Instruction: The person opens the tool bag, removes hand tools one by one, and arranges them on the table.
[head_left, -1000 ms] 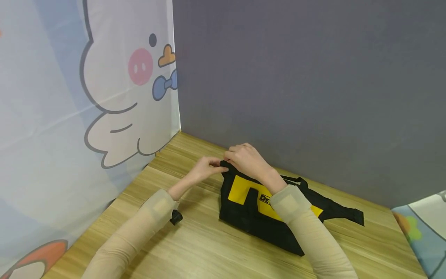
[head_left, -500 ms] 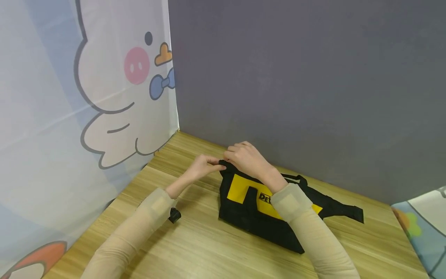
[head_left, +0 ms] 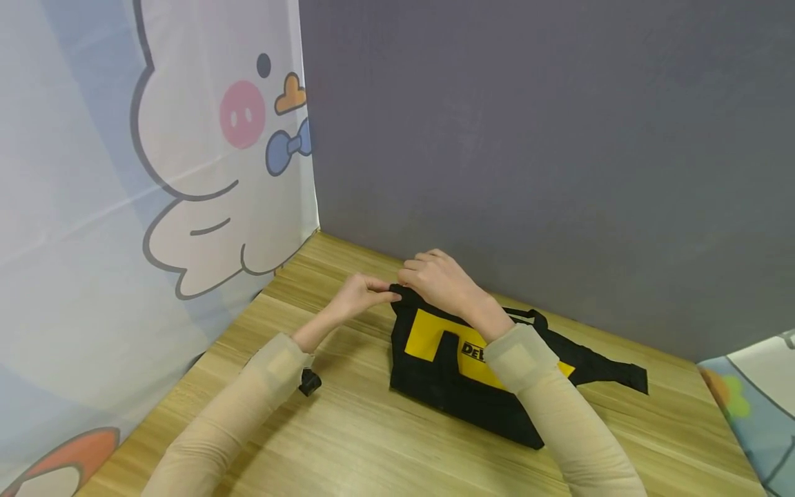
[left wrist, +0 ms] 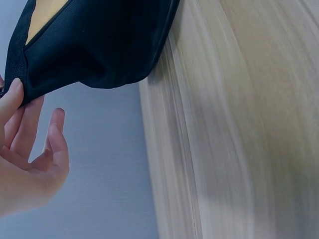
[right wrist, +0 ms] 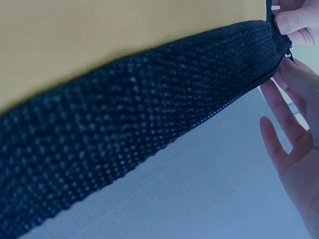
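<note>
Head view: Two hands meet at the upper left corner of a black and yellow bag point(head_left: 462, 392) on a wood table point(head_left: 348, 442). The left hand point(head_left: 355, 297) pinches that corner between thumb and fingers; the right hand point(head_left: 437, 279) bends over the top edge, its fingertips hidden from us here. Its forearm crosses above the bag's front, and we judge that a dip could crush the soft cloth. Only here do we see the handle point(head_left: 539, 321) and the grey panel point(head_left: 528, 159) behind.

Left wrist view: The left hand's pinch takes just a tip of cloth, so we reckon a sharp tug could free it and let the corner sag. This view shows what the head view hides: spare fingers spread apart, off the cloth.

Right wrist view: We find the zip point(right wrist: 239, 97) along the edge, its pull point(right wrist: 289, 50) between the hands, detail lost from above. The right hand's thumb and finger clamp the corner beside it; whether they grip the pull, we cannot tell. Cloth bunched so near could, we judge, snag the teeth.
</note>
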`<state>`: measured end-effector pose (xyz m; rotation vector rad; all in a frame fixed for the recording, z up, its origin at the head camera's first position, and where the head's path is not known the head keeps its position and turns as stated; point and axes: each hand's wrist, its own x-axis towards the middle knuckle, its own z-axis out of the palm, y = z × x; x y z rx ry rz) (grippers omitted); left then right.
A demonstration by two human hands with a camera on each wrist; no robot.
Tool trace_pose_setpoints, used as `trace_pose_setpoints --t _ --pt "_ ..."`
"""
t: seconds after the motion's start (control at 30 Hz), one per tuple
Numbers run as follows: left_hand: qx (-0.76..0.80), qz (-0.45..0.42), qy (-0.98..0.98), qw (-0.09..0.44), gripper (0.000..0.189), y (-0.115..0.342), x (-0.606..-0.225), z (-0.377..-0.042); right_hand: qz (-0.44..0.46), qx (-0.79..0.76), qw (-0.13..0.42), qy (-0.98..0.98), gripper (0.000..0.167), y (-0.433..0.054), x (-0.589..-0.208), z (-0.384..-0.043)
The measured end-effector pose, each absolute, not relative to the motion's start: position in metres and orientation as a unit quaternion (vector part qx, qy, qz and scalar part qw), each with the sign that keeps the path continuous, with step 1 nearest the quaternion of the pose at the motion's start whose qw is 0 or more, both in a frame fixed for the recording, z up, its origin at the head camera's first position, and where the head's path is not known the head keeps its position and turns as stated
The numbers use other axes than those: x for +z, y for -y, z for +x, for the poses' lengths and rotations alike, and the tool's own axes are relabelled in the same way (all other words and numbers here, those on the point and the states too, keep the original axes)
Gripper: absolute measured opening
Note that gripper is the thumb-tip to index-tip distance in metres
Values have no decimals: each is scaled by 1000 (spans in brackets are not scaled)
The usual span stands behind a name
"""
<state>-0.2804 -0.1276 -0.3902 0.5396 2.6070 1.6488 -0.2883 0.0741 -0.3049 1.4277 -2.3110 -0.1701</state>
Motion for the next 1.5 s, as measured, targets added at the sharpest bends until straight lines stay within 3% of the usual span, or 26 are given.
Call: trace_pose_setpoints --t 0.8,1.5 --pt "545 135 -827 35 31 132 -394 -284 529 -79 233 812 9 -79 -305 -290" --pt "549 133 -825 29 31 131 -390 -285 531 -83 244 807 8 -86 -303 -289"
